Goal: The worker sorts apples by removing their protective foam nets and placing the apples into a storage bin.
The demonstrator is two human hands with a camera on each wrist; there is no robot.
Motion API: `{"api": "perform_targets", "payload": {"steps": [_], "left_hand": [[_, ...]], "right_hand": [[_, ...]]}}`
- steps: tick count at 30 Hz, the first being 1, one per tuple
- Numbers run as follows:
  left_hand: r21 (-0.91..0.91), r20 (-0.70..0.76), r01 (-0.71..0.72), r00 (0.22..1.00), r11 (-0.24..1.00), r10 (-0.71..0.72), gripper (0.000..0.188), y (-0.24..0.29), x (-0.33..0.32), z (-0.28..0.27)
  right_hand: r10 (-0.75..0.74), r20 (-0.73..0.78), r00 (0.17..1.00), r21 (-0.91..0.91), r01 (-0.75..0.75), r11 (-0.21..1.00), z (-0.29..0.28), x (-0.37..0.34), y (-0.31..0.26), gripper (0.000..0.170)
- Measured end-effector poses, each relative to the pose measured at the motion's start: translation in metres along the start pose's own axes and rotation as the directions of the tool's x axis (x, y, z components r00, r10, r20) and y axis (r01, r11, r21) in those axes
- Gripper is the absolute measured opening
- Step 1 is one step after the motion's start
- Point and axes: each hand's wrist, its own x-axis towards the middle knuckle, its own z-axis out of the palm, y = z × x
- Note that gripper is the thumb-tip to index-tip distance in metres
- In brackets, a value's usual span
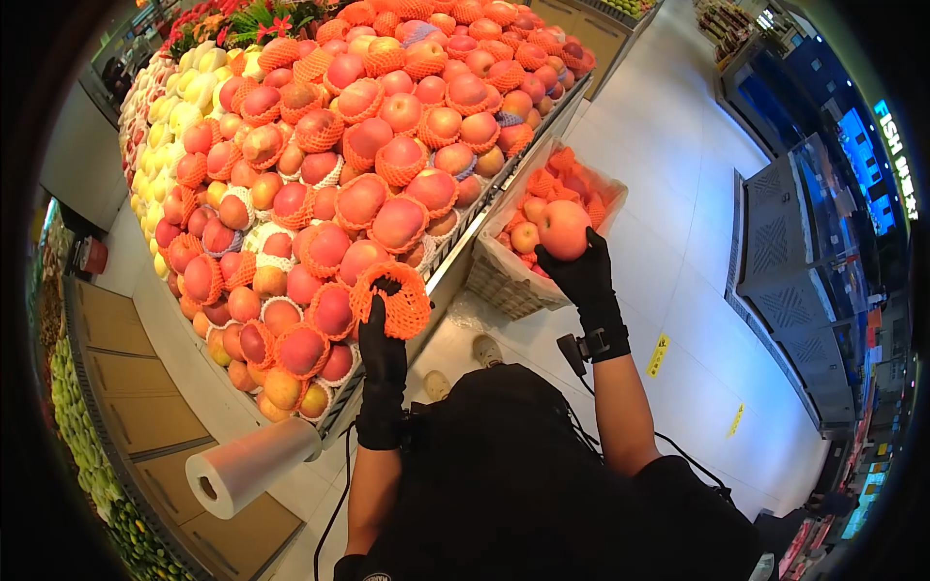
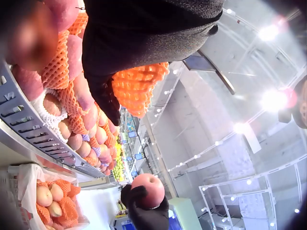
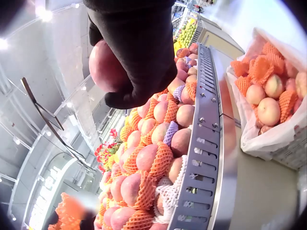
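A display stand (image 3: 205, 129) with a slotted rim bore heaped red apples (image 1: 400, 223), many in orange or white foam nets (image 3: 161, 160), and pale yellow fruit (image 1: 184, 118). Beside it, a lined crate (image 1: 504, 289) held fruit (image 3: 268, 111) and orange netting (image 3: 261, 69).

L hand (image 1: 385, 356) & R hand (image 1: 586, 281): blk full-finger gloves, L glove's fabric speckled dk grey nr wrist. R wrist: blk strap (image 1: 608, 343) w/ boxy blk module (image 1: 573, 354). Thin blk cable (image 1: 690, 455) nr R slv. Blk short-slv top (image 1: 542, 484); small rnd whitish badge (image 1: 378, 577), lettering too small to read. Beige shoes (image 1: 438, 385).
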Motion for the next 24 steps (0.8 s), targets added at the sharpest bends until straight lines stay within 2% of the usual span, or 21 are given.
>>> {"api": "perform_targets", "payload": {"steps": [1,3,4,6,8,9,10,12,13,16,19,21,23,24], "left_hand": [[-0.019,-0.011,0.003,1.0,1.0,-0.003,0.043,0.001,0.001,-0.003],[0.094,0.009,-0.002,1.0,0.996,0.001,0.043,0.002,0.001,-0.008],[0.153,0.016,0.002,1.0,0.988,-0.004,0.043,0.003,0.0,-0.011],[0.136,0.029,0.028,0.999,0.99,-0.032,0.045,0.003,0.001,-0.011],[0.083,0.022,0.049,0.998,0.995,-0.051,0.046,0.005,0.002,-0.003],[0.094,0.008,0.025,1.0,0.995,-0.026,0.047,0.0,0.006,-0.005],[0.052,0.009,0.063,0.998,0.997,-0.064,0.047,-0.002,0.009,-0.005],[-0.035,0.008,0.136,0.991,0.99,-0.136,0.048,-0.005,0.019,-0.005],[-0.017,-0.001,0.119,0.993,0.993,-0.119,0.048,-0.004,0.022,0.001],[0.06,-0.037,0.132,0.991,0.989,-0.13,0.047,0.004,0.039,0.019],[0.059,-0.08,0.143,0.987,0.988,-0.138,0.047,0.005,0.055,0.049],[0.109,-0.053,0.156,0.987,0.982,-0.151,0.047,-0.003,0.066,0.044],[0.101,-0.062,0.169,0.985,0.98,-0.164,0.047,-0.008,0.077,0.048],[0.095,-0.068,0.177,0.983,0.98,-0.171,0.046,-0.011,0.084,0.05]], "right_hand": [[0.105,0.033,0.994,0.252,-0.11,0.961,0.001,0.001,0.005,0.053],[0.234,0.123,0.964,0.594,-0.26,0.761,-0.001,0.002,0.025,0.055],[0.272,0.161,0.949,0.69,-0.305,0.656,-0.007,-0.001,0.042,0.055],[0.336,0.168,0.927,0.696,-0.353,0.626,-0.019,-0.005,0.054,0.055],[0.389,0.09,0.917,0.516,-0.377,0.769,-0.03,-0.006,0.056,0.055],[0.261,0.103,0.96,0.207,-0.277,0.938,-0.042,-0.008,0.076,0.053],[0.127,0.114,0.985,-0.118,-0.113,0.987,-0.054,-0.01,0.096,0.053],[0.025,0.235,0.972,-0.463,0.09,0.882,-0.074,-0.011,0.135,0.052],[-0.029,0.22,0.975,-0.525,0.144,0.839,-0.077,-0.011,0.145,0.054],[0.17,0.162,0.972,-0.195,-0.137,0.971,-0.082,-0.007,0.176,0.056],[-0.031,0.188,0.982,-0.543,0.13,0.829,-0.092,0.006,0.197,0.057],[0.194,0.138,0.971,-0.291,-0.147,0.945,-0.098,0.013,0.239,0.059],[0.063,0.131,0.989,-0.524,0.015,0.852,-0.108,0.026,0.231,0.066],[0.052,0.088,0.995,-0.506,0.0,0.862,-0.114,0.036,0.24,0.068]]}}
